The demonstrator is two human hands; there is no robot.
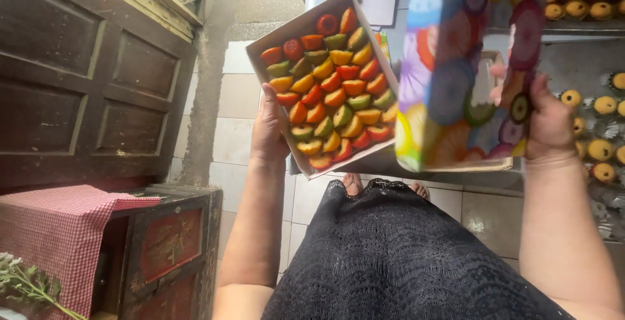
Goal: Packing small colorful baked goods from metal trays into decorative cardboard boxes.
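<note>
Open white sweets box beside colourful fruit-print lid.

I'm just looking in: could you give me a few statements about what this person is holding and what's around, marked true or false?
1. The left hand holds an open box of fruit-shaped sweets. True.
2. The sweets are all one colour. False: they are red, orange, yellow and green.
3. The right hand holds a colourful box lid. True.
4. The lid already covers the box. False: it is held apart, to the right.
5. A checked red cloth lies on the cabinet. True.
</note>
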